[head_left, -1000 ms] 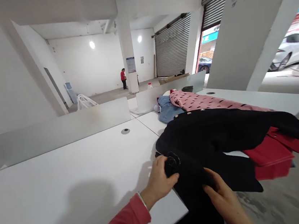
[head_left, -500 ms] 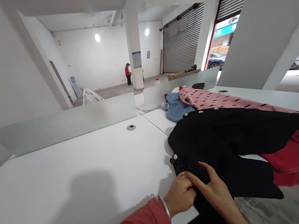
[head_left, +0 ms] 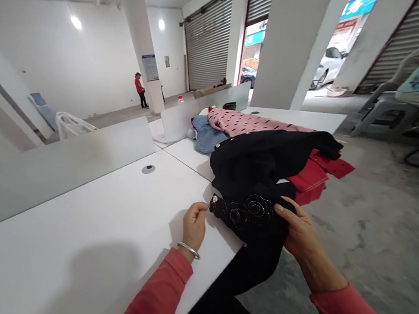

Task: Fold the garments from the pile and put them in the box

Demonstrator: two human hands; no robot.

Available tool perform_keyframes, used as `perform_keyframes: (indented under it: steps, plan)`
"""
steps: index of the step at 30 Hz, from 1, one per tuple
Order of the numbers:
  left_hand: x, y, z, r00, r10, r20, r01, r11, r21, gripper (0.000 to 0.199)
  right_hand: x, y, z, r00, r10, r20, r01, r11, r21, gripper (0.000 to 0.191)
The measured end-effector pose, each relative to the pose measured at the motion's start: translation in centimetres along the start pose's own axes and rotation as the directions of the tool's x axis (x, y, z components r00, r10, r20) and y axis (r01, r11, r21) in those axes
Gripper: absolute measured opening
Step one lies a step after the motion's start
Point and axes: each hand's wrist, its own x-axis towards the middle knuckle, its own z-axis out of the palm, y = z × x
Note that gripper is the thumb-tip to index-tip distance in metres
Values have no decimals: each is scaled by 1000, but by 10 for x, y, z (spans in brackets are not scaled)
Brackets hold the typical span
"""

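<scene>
The right hand (head_left: pixel 305 232) grips the swirl-embroidered black cuff (head_left: pixel 247 213) of a black knit jacket (head_left: pixel 256 164), fingers clamped on it, off the edge of a white laminate table (head_left: pixel 88 228). The left hand (head_left: pixel 194 227), fingers together and loosely curled, rests on that table just beside the cuff.

My left hand (head_left: pixel 194 230) can sweep across the white desktop (head_left: pixel 72 255) as far as the frosted divider panel (head_left: pixel 58 168). My right hand (head_left: pixel 299 232) has room over the concrete floor (head_left: pixel 376 238) past the desk edge. Straight ahead, the black garment (head_left: pixel 249 172) is in my way, with the red garment (head_left: pixel 311 177) and pink garment (head_left: pixel 247 124) beyond it.
</scene>
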Motion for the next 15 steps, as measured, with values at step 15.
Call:
perform_keyframes:
  steps: [15]
  plan:
    - [78, -16, 38, 782, 374, 498, -611, 619, 494, 31, -9, -98, -59, 869, -494, -36, 485, 863, -140, 23]
